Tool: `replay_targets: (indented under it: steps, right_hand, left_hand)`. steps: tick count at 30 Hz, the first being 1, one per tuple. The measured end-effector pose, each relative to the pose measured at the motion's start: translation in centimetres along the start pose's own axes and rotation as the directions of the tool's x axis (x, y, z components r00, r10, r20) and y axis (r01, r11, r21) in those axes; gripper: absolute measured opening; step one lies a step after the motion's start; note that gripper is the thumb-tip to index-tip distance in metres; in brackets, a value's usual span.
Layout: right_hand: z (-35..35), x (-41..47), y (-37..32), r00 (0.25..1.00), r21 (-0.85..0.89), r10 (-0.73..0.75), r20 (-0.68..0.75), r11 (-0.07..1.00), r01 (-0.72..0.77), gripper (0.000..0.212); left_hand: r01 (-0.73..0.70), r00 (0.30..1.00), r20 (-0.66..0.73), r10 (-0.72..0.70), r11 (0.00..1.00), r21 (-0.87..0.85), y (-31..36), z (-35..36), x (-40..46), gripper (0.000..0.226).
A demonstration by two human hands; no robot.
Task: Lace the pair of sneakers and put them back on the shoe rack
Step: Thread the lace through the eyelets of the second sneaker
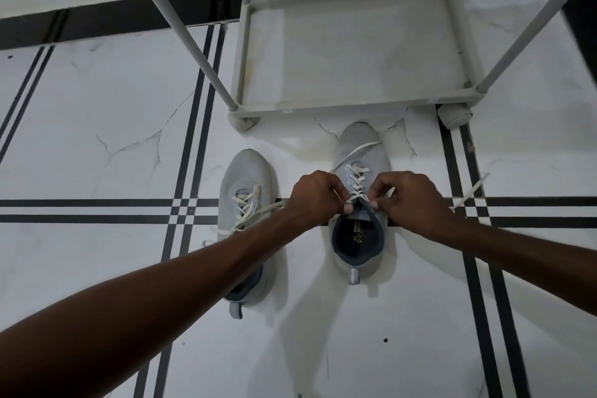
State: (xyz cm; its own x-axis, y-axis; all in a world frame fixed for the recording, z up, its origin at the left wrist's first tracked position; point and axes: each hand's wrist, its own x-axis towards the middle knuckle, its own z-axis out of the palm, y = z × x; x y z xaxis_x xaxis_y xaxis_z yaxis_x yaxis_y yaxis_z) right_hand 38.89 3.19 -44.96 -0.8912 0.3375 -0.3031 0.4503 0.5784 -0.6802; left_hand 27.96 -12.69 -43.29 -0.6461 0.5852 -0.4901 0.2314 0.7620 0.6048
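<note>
Two light grey sneakers stand side by side on the tiled floor, toes pointing at the rack. The right sneaker point(361, 152) has white lace crossed up its eyelets. My left hand point(315, 199) pinches one lace strand at the top left eyelet. My right hand point(408, 199) pinches the other strand at the top right eyelet; its loose end point(470, 192) trails off to the right. The left sneaker point(245, 178) is laced with loose ends on the floor, and my left forearm crosses over its heel.
The grey shoe rack point(349, 108) stands just beyond the sneakers, its bottom shelf bare, with upright poles at the corners. White marble-look floor tiles with black stripes point(181, 210) surround everything. A black skirting runs along the wall behind.
</note>
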Motion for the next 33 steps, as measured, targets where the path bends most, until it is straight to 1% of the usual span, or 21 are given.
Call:
replay_targets:
  steps: [3, 6, 7, 8, 10, 12, 13, 15, 17, 18, 20, 21, 22, 24, 25, 27, 29, 31, 33]
  right_hand:
    - [0.0, 0.1, -0.3, 1.000, 0.042, -0.006, -0.007, 0.999, 0.006, 0.011]
    - [0.5, 0.0, -0.3, 1.000, 0.064, 0.012, -0.026, 0.998, -0.011, 0.010]
    - [0.6, -0.1, -0.2, 1.000, 0.063, 0.016, -0.022, 0.998, -0.015, 0.009]
    - [0.7, -0.1, -0.1, 1.000, 0.056, 0.012, -0.019, 0.998, -0.010, 0.008]
    - [0.7, -0.2, 0.1, 0.999, 0.008, -0.042, -0.014, 0.999, 0.042, 0.008]
    - [0.3, -0.1, 0.4, 0.990, -0.084, -0.141, 0.013, 0.986, 0.141, 0.013]
    - [0.2, 0.1, 0.6, 0.985, -0.130, -0.167, 0.036, 0.977, 0.171, 0.016]
    - [0.1, 0.5, 1.4, 0.984, -0.157, -0.160, 0.080, 0.973, 0.171, 0.020]
    - [0.5, 0.6, 1.9, 0.986, -0.158, -0.140, 0.095, 0.975, 0.154, 0.026]
    - [0.6, 0.7, 2.0, 0.985, -0.164, -0.140, 0.100, 0.974, 0.155, 0.027]
    - [0.4, 1.0, 2.3, 0.984, -0.188, -0.140, 0.114, 0.969, 0.160, 0.024]
    - [-0.1, 1.3, 2.4, 0.980, -0.221, -0.149, 0.129, 0.960, 0.174, 0.021]
    - [-0.7, 1.7, 2.6, 0.975, -0.267, -0.162, 0.154, 0.943, 0.199, 0.018]
    - [-1.9, 2.1, 3.0, 0.958, -0.344, -0.186, 0.219, 0.904, 0.255, 0.014]
    - [-2.6, 1.9, 3.0, 0.952, -0.346, -0.179, 0.248, 0.902, 0.260, 0.014]
    - [-4.0, 1.2, 2.4, 0.940, -0.294, -0.140, 0.310, 0.927, 0.234, 0.014]
    - [-5.4, 0.6, 1.6, 0.926, -0.242, -0.117, 0.358, 0.946, 0.213, 0.016]
    - [-6.5, 0.2, 0.7, 0.914, -0.155, -0.121, 0.387, 0.969, 0.194, 0.018]
    - [-7.1, -0.1, -0.1, 0.905, 0.067, -0.139, 0.402, 0.990, 0.122, 0.011]
  left_hand:
    - [-0.008, 1.000, -0.003, 0.008, 0.999, 0.038, -0.2, -0.3, 0.0, 0.014]
    - [-0.042, 0.998, 0.059, 0.037, 0.996, 0.075, -0.6, -0.9, 0.2, 0.006]
    - [-0.068, 0.996, 0.071, 0.062, 0.994, 0.087, -0.5, -1.0, 0.2, 0.006]
    - [-0.100, 0.993, 0.074, 0.093, 0.989, 0.108, -0.5, -1.0, 0.2, 0.011]
    - [-0.170, 0.985, 0.072, 0.160, 0.970, 0.171, -0.5, -1.0, 0.3, 0.015]
    - [-0.246, 0.969, 0.079, 0.233, 0.934, 0.261, -1.2, -0.8, 0.3, 0.013]
    - [-0.284, 0.959, 0.086, 0.271, 0.913, 0.294, -1.7, -0.7, 0.2, 0.012]
    - [-0.336, 0.941, 0.093, 0.326, 0.867, 0.369, -3.0, -0.3, -0.4, 0.014]
    - [-0.357, 0.932, 0.119, 0.341, 0.817, 0.454, -3.6, 0.3, -0.9, 0.017]
    - [-0.352, 0.934, 0.125, 0.334, 0.808, 0.473, -3.7, 0.4, -1.0, 0.016]
    - [-0.328, 0.944, 0.136, 0.300, 0.814, 0.480, -3.6, 0.1, -0.5, 0.009]
    - [-0.314, 0.949, 0.156, 0.272, 0.826, 0.467, -3.6, -0.3, -0.2, 0.010]
    - [-0.293, 0.954, 0.180, 0.238, 0.859, 0.420, -3.8, -1.0, 0.0, 0.010]
    - [-0.219, 0.956, 0.241, 0.167, 0.953, 0.209, -4.7, -2.5, 0.0, 0.009]
    - [-0.187, 0.945, 0.291, 0.151, 0.977, 0.103, -5.0, -3.5, -0.3, 0.010]
    - [-0.121, 0.914, 0.377, 0.148, 0.988, -0.096, -5.3, -5.4, -1.2, 0.007]
    - [-0.057, 0.898, 0.403, 0.176, 0.955, -0.291, -5.3, -6.9, -1.8, 0.008]
    - [-0.009, 0.903, 0.379, 0.204, 0.889, -0.458, -4.8, -7.5, -1.9, 0.006]
    - [0.021, 0.911, 0.344, 0.228, 0.806, -0.591, -4.0, -7.2, -1.7, 0.007]
